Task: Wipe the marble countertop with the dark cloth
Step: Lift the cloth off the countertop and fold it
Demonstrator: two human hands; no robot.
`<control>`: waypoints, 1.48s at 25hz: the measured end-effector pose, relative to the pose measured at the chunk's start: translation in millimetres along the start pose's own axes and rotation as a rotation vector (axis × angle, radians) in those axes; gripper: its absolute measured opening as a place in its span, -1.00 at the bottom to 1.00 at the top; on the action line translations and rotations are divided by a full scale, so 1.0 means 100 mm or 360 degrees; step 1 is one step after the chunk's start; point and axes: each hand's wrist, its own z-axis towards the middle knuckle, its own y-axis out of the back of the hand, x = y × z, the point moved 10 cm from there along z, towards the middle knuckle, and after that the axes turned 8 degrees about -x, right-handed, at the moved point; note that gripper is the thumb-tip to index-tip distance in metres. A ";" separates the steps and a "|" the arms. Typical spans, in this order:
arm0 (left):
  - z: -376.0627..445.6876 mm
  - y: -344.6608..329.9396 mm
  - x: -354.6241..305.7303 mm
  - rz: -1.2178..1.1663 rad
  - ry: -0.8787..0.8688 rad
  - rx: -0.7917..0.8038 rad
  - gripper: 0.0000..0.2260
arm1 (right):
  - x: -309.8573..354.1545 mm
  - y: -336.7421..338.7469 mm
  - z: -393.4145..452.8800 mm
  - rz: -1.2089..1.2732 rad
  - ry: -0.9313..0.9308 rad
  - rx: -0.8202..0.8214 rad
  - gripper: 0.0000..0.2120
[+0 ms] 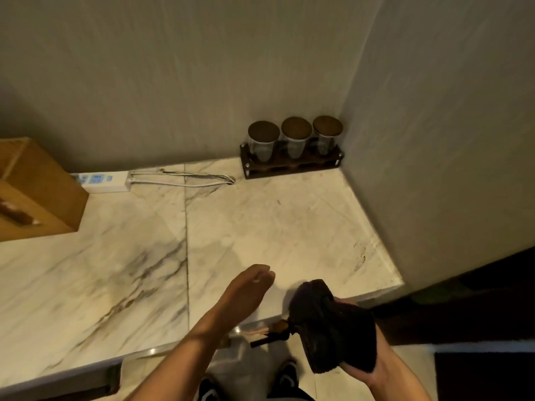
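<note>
Here, dark cloth (333, 322) bunched in right hand's (367, 369) grip — off countertop (260, 227).

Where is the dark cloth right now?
In the head view, the dark cloth is bunched in the right hand, low and right, at the front edge of the marble countertop. The open left hand is beside it.

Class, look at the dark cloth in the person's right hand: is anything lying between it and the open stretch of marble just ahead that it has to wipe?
Nothing visible does. The dark cloth sits bunched in the right hand at the front edge of the marble countertop. The left hand hovers beside it, not across its path. The jar rack stands far back in the corner.
</note>
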 end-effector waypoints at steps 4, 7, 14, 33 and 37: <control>-0.21 0.05 -0.04 -0.0420 0.0301 0.0284 -0.57 | 0.13 -0.46 -0.47 -0.0171 0.0165 0.0091 -0.82; -0.34 0.20 -0.07 -0.0490 0.0434 0.0398 -0.61 | 0.02 -0.67 -0.49 -0.0263 0.0062 0.0151 -0.80; -0.32 0.78 0.04 -0.0734 0.0286 0.0113 -0.89 | -0.44 -1.00 -0.04 -0.0390 -0.0434 0.0291 -0.39; -0.79 1.70 1.87 -0.1384 0.0909 -0.0800 -0.80 | -0.85 -2.80 1.37 -0.1898 0.0719 0.0311 -0.69; -0.77 1.85 1.98 -0.1149 0.0944 -0.0878 -0.87 | -0.97 -3.09 1.45 -0.2409 0.1015 0.0293 -0.68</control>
